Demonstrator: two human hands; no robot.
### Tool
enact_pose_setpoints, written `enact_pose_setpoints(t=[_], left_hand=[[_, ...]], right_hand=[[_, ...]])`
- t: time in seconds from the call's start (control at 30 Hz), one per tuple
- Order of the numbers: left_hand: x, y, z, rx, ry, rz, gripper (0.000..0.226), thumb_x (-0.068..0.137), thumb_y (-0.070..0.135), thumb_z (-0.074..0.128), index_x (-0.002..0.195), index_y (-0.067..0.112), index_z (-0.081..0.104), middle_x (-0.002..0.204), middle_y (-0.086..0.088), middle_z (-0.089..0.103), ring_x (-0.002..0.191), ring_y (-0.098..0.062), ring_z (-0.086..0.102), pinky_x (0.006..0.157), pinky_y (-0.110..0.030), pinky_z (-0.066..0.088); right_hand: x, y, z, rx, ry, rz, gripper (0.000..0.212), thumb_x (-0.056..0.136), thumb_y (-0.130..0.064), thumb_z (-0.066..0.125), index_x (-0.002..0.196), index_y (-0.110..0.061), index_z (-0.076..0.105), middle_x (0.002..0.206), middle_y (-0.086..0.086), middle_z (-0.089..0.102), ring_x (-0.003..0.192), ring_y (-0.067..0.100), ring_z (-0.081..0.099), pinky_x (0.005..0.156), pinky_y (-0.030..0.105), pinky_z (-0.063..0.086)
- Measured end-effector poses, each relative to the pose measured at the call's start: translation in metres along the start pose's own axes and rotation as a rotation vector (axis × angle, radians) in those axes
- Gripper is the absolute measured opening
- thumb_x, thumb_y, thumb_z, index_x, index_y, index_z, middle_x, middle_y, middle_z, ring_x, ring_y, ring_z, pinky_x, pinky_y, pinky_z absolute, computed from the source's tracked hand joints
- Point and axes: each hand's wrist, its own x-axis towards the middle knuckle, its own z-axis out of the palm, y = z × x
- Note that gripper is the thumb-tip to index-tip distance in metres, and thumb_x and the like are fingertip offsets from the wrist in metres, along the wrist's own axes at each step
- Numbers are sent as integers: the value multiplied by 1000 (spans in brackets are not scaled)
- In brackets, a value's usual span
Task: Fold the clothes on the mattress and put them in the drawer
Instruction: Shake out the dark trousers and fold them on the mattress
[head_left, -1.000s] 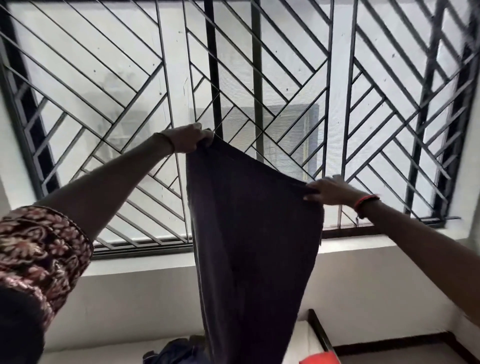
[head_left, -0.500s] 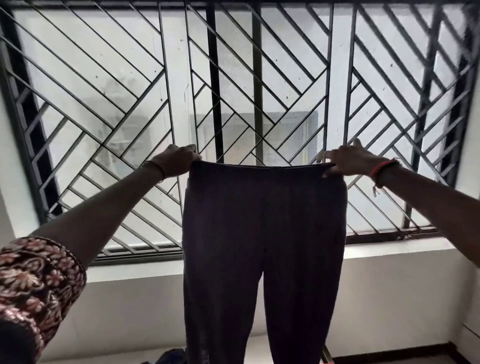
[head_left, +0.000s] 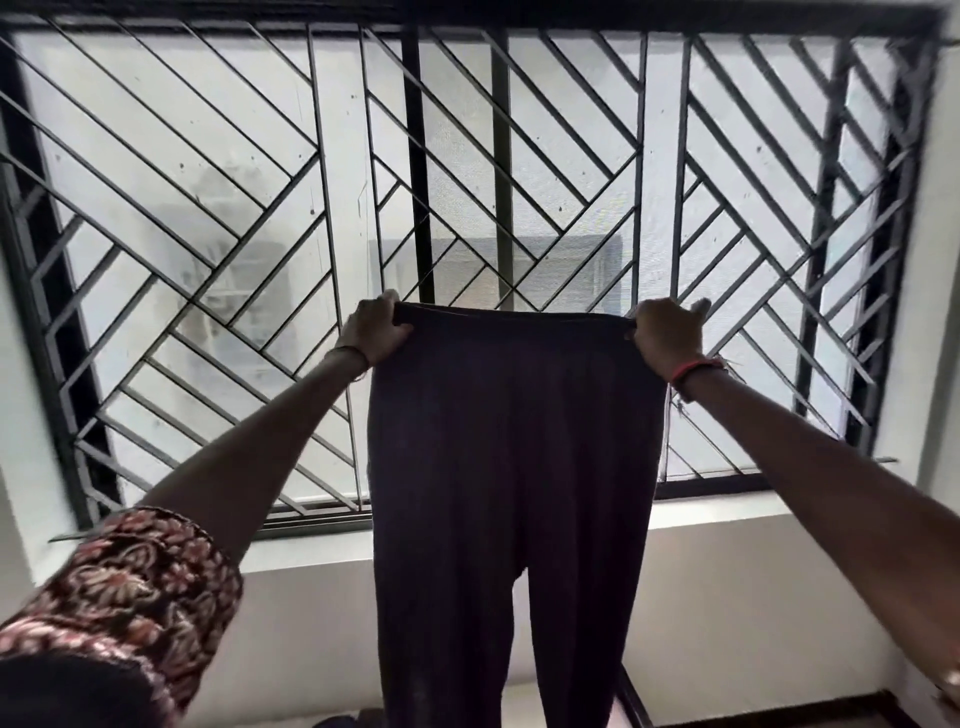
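Both hands hold dark trousers (head_left: 514, 441) up by the waistband, left hand (head_left: 375, 332) and right hand (head_left: 667, 338) each in a tight grip at a corner, before the window grille (head_left: 208, 208).

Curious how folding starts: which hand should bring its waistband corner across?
Probably the right hand: both grip the trousers level by the waistband ends, but the left hand wraps its corner fully, a steadier anchor.

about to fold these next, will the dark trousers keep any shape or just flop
Probably floppy: the dark trousers hang straight down, legs limp, taut only along the held top edge. Likely light, since the left hand and right hand hold them up by the top corners alone.
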Motion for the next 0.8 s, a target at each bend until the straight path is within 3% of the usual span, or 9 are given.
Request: enact_pose_setpoints(t=[0.07, 0.17, 0.27, 0.33, 0.47, 0.53, 0.63, 0.7, 0.8], left_hand=[[-6, 5, 8, -227, 83, -50, 26, 81, 7, 62, 104, 4, 49, 99, -22, 62, 97, -37, 58, 70, -28, 35], [-13, 1, 16, -399, 135, -146, 48, 77, -2, 65, 122, 4, 49, 95, -17, 61, 98, -33, 59, 70, -22, 35], [-17, -11, 20, -447, 182, -257, 42, 79, 9, 72, 118, 2, 61, 112, -17, 66, 109, -29, 59, 87, -26, 39], [-23, -19, 20, -508, 224, -289, 34, 79, 18, 73, 110, 4, 68, 108, -16, 69, 106, -28, 62, 89, -32, 44], [-23, -52, 28, -760, 256, -355, 33, 64, 36, 77, 93, 22, 70, 96, -12, 71, 86, -23, 64, 87, -43, 52], [-28, -53, 24, -813, 203, -339, 29, 59, 43, 78, 81, 27, 70, 90, -9, 71, 80, -19, 62, 80, -41, 57], [-41, -34, 2, -966, -33, -287, 8, 79, 20, 73, 85, 17, 69, 81, -3, 66, 76, -13, 59, 56, -19, 52], [-42, -35, -9, -1028, -187, -230, 6, 84, 13, 68, 89, 11, 71, 82, 0, 68, 77, -9, 63, 57, -18, 52], [-41, -38, -23, -1116, -271, -167, 20, 90, 12, 59, 79, 11, 76, 79, 2, 73, 73, -6, 68, 59, -18, 53]], right_hand=[[-3, -6, 3, -13, -18, 41, 25, 81, -17, 64, 104, -8, 69, 125, 18, 50, 120, 33, 43, 105, 57, 24], [-3, -4, 12, 234, -119, 181, 35, 75, -23, 67, 108, -11, 66, 129, 19, 43, 122, 35, 39, 101, 54, 31], [-10, -2, 15, 744, -109, 272, 34, 72, -29, 71, 96, -7, 64, 103, 17, 63, 95, 29, 57, 84, 40, 45], [-17, -3, 16, 917, -27, 254, 26, 74, -19, 75, 89, -2, 61, 84, 14, 61, 78, 23, 54, 76, 41, 46], [-31, -2, 6, 1435, -65, 342, 31, 70, -6, 80, 87, -15, 56, 87, 11, 63, 73, 19, 59, 69, 35, 53], [-35, 3, 3, 1631, -147, 365, 28, 72, -3, 78, 91, -14, 60, 88, 12, 69, 72, 20, 65, 70, 33, 57], [-41, 15, -6, 1757, -274, 293, 24, 78, -2, 70, 101, -5, 66, 83, 5, 74, 72, 16, 69, 73, 28, 58], [-42, 26, -10, 1791, -357, 256, 26, 79, -8, 69, 105, -5, 66, 85, 5, 74, 73, 15, 70, 73, 27, 58], [-41, 36, -12, 1728, -487, 233, 33, 71, -29, 76, 96, -9, 70, 83, 8, 73, 71, 18, 69, 70, 27, 56]])
